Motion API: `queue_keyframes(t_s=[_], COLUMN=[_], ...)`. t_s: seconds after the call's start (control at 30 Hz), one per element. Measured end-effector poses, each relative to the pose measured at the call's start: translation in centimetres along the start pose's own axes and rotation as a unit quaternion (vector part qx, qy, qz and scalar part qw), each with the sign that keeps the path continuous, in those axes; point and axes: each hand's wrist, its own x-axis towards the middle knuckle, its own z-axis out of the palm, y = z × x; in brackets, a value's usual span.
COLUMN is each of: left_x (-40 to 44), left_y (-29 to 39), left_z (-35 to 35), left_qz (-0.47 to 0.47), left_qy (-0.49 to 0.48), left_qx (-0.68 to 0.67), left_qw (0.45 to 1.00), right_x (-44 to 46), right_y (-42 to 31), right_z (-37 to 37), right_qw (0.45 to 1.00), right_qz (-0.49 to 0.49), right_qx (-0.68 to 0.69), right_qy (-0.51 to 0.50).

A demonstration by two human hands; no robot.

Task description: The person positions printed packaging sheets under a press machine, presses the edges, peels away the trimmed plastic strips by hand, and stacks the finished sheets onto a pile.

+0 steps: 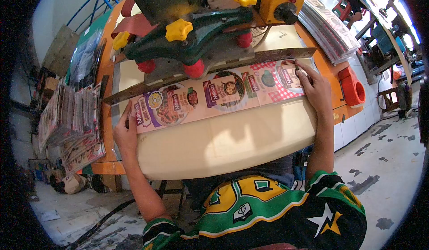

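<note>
A long printed plastic sheet with food pictures lies across a cream-coloured board. My left hand grips its left end, with the fingers along the edge and the thumb close to them. At the right end, my right hand holds the sheet's corner between thumb and fingers. The sheet's far edge lies against a long metal bar. Just beyond the bar stands a dark green machine head with yellow star knobs and red round pads.
Stacked printed packs stand at the left, with another stack at the back right. A red ring-shaped holder sits on the orange table edge. A yellow control box is above. Another person is in the far right background.
</note>
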Motion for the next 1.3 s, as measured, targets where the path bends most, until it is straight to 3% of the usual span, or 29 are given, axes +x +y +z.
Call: queue_keyframes(t_s=[0.13, 0.23, 0.33, 0.4, 0.53, 0.6, 0.73, 0.83, 0.93, 1.03, 1.23, 1.3], left_x=[0.1, -0.2, -0.4, -0.2, -0.5, -0.3, -0.4, -0.6, 0.0, 0.0, -0.4, -0.4], left_y=[0.8, 1.5, 0.7, 0.5, 1.9, 0.4, 0.8, 2.0, -2.8, -2.2, 0.5, 0.8], left_z=[-0.2, -0.7, -0.1, -0.1, -0.2, 0.0, -0.1, -0.1, 1.0, 0.8, 0.0, 0.0], left_qz=[0.0, -0.084, -0.016, -0.001, -0.052, -0.011, -0.04, -0.051, 0.047, 0.048, 0.0, -0.013], left_qy=[0.008, -0.026, 0.023, 0.012, 0.064, 0.009, 0.005, 0.081, 0.025, 0.048, 0.057, 0.052], left_qx=[0.002, 0.041, 0.023, 0.0, -0.004, -0.022, 0.023, -0.036, -0.007, 0.063, 0.017, -0.001], left_qw=[1.0, 0.995, 0.999, 1.0, 0.997, 1.0, 0.999, 0.995, 0.999, 0.996, 0.998, 0.999], right_x=[-0.3, -0.2, 0.0, -0.5, -0.1, 0.3, -0.4, -0.1, -0.3, -0.4, 0.1, -0.5], right_y=[-1.1, -0.2, 0.1, -1.6, 0.5, 2.1, -1.2, 0.4, -0.3, -1.0, -0.3, -1.8], right_z=[-0.3, 0.2, 0.4, -0.4, 0.4, 1.2, -0.4, 0.4, 0.4, 0.0, 0.2, -0.3], right_qw=[0.999, 1.0, 0.997, 1.0, 0.999, 0.997, 1.0, 0.999, 0.998, 0.999, 0.997, 1.0], right_qz=[0.006, -0.007, -0.07, 0.023, -0.005, -0.058, 0.02, -0.036, -0.04, -0.005, -0.036, 0.017], right_qx=[-0.021, -0.001, -0.021, -0.013, -0.039, -0.033, -0.022, -0.027, -0.027, -0.001, -0.064, -0.015], right_qy=[0.024, 0.021, 0.034, 0.014, 0.017, 0.028, 0.005, 0.013, 0.038, 0.045, -0.007, 0.018])
